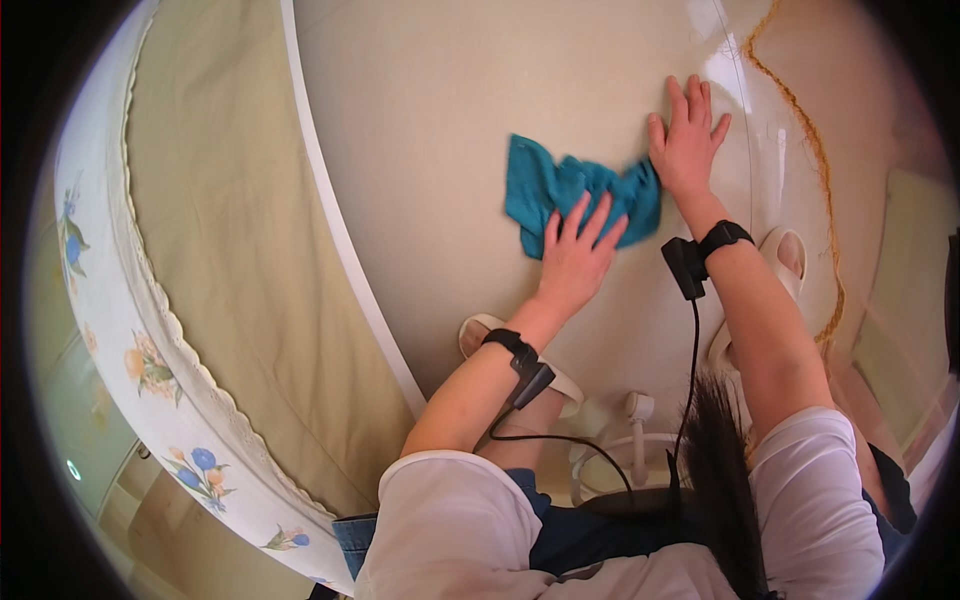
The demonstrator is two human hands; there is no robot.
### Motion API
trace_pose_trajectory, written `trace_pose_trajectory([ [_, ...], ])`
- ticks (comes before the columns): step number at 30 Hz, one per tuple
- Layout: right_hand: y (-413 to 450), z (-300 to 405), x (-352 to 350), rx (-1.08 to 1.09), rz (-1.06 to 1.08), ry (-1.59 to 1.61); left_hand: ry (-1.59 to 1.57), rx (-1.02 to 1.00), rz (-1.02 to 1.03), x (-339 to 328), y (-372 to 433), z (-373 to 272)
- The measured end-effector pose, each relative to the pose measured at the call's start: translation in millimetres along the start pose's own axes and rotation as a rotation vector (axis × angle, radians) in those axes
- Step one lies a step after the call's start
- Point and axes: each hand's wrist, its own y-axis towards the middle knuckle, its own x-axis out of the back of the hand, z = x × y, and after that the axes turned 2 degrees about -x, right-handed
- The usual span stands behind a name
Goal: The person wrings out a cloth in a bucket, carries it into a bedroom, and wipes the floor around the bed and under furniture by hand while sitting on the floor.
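A crumpled teal cloth lies on the pale, smooth floor. Spread fingers of my left hand rest on the cloth's near side, with the palm off its lower edge. My right hand is laid on the floor just right of the cloth, fingers apart and nothing held. Its wrist side is close to the cloth's right end; whether they touch is unclear. Black strapped devices sit on both wrists, the left device and the right device, each with a black cable.
At left hangs a beige fabric panel beneath a white flowered cover. A white strip borders the floor there. Golden-yellow fringed trim runs down the right. Pale slippers are on my feet; a white caster-like fitting stands behind.
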Motion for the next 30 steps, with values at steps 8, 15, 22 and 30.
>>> trace_pose_trajectory([
  [8, -20, -15, 23, 0.016, 0.028, 0.105, 0.367, 0.679, -0.268, 43, -40, 132],
  [15, -49, -22, 37, -0.159, 0.085, 0.067, 0.245, 1.241, -0.424, 46, -61, 146],
  [22, -38, -31, 53, -0.218, 0.248, 0.148, 0.241, 0.450, -0.165, -9, -12, -9],
  [30, -74, -35, 72, -0.248, 0.334, 0.406, 0.024, 0.312, -0.038, -47, -84, -134],
])
